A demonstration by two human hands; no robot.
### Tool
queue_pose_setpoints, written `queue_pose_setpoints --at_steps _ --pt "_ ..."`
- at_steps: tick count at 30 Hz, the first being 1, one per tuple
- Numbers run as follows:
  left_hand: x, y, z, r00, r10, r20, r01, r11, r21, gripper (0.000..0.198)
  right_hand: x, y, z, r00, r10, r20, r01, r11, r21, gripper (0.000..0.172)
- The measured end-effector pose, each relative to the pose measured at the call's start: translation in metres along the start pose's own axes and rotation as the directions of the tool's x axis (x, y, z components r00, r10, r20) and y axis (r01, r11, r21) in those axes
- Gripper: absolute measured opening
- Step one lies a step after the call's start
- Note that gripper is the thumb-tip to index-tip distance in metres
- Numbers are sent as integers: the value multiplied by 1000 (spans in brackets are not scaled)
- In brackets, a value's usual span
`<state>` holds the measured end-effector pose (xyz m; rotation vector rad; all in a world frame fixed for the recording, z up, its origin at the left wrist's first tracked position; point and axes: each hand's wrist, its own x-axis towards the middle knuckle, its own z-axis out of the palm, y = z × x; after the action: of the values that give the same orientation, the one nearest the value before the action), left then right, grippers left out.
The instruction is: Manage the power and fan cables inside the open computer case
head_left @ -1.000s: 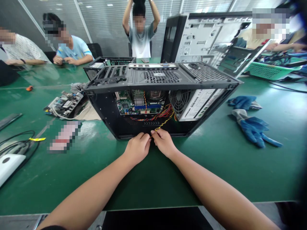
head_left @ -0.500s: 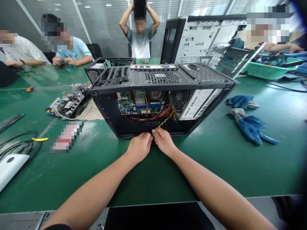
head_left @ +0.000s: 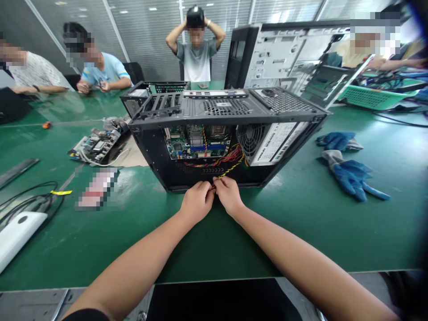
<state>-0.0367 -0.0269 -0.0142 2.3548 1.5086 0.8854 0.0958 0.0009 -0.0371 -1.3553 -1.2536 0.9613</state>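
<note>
An open black computer case (head_left: 227, 109) lies on its side on the green table (head_left: 301, 223), showing a green motherboard (head_left: 190, 142), a power supply with a fan (head_left: 267, 142) and red, yellow and black wires. A twisted yellow-and-black cable (head_left: 230, 168) runs out of the case to my hands. My left hand (head_left: 196, 201) and my right hand (head_left: 227, 194) meet just in front of the case's lower edge. Both are closed in a pinch on the cable's end, which their fingers hide.
Blue gloves (head_left: 351, 176) lie at the right. A loose circuit board (head_left: 96, 145) sits left of the case, with black cables (head_left: 30, 200) and a white device (head_left: 16, 232) farther left. A second upright case (head_left: 287, 53), a green basket (head_left: 368, 96) and several people are behind.
My hands stay pinched on the cable at the same spot. The view has shifted slightly. The standing person at the back has lowered a dark object onto the head.
</note>
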Motion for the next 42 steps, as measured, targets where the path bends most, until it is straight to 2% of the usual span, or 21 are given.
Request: queue_pose_setpoints --at_steps 11,18,24,26,28,33,35,38,42 --pt "0 6 0 1000 -18 18 18 1000 -2 13 3 -3 2 999 40 -36 -36 994 104 33" --pt "2 7 2 1000 2 27 -4 999 50 12 3 6 1 999 -26 -29 29 994 101 34" --pt "3 14 -7 984 79 159 -119 957 263 16 3 6 -6 999 0 34 -5 987 161 35" --pt "5 19 -12 974 83 210 -142 948 284 17 1 5 -9 998 1 65 -13 982 188 35" --pt "9 24 -18 969 35 243 -97 963 251 15 0 3 -12 995 5 99 -24 981 195 36" --pt "18 31 -28 944 -119 307 109 993 51 10 -2 0 -15 989 1 145 -26 986 166 36" --pt "19 30 -28 945 -128 300 121 992 43 10 -2 -1 -16 990 0 144 -17 993 119 38" --pt "15 27 -25 964 -127 233 105 989 103 8 -1 -2 -18 992 2 123 -4 1000 18 41" --pt "10 22 -18 982 -27 186 -11 979 202 12 -1 -3 -20 997 -3 75 9 997 -78 45"
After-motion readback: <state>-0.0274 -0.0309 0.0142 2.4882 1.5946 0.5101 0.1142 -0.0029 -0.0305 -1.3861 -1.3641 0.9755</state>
